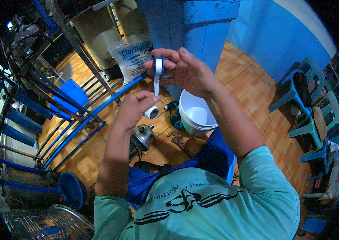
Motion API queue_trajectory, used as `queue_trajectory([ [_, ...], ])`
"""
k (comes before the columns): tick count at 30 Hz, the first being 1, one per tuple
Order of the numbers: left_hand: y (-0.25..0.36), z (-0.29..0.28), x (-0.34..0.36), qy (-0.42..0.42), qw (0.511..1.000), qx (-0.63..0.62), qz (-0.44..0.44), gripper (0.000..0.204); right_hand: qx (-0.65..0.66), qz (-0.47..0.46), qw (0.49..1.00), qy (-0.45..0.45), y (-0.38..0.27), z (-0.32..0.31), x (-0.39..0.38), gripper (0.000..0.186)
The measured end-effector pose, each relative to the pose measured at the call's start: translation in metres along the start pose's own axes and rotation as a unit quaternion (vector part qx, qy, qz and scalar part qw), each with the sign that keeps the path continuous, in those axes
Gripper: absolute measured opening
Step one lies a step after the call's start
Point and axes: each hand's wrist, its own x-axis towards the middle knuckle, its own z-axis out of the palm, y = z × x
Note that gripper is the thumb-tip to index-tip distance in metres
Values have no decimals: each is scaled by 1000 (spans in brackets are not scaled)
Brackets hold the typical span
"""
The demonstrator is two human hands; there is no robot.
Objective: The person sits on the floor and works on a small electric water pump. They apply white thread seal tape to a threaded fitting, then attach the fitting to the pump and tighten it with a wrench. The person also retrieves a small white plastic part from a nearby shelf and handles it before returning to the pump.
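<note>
Tan, wood-patterned floor tiles (237, 80) spread out below. Above them, the left hand (134, 110) is closed round a stubby cylinder (151, 113) with a dark, ringed end, its thumb pressed on a thin, flat white strip (156, 86). That runs up to a narrow, blue-rimmed spool of white tape (158, 66), clasped between the fingers of the right hand (189, 72). Lower down are a smooth white plastic bucket (183, 106) and a rounded, shiny metal housing (143, 137).

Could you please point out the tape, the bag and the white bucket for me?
Tape (159, 65), head view: on the white wound roll.
Bag (130, 64), head view: on its printed front.
White bucket (188, 104), head view: on its inner wall.
</note>
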Motion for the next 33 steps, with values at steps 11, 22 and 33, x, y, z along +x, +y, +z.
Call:
queue_trajectory([
  [11, -39, -10, -3, 12, 991, -114, -63, 20, 56, 9, 998, -34, -7, 1, 3, 73],
  [22, -16, -20, -4, -37, 999, -18, 27, 35, 49, 51, 996, -56, 1, -1, 6, 79],
  [33, -19, -23, 6, -52, 998, -2, 34, 39, 80, 53, 993, -74, 8, 2, 21, 70],
])
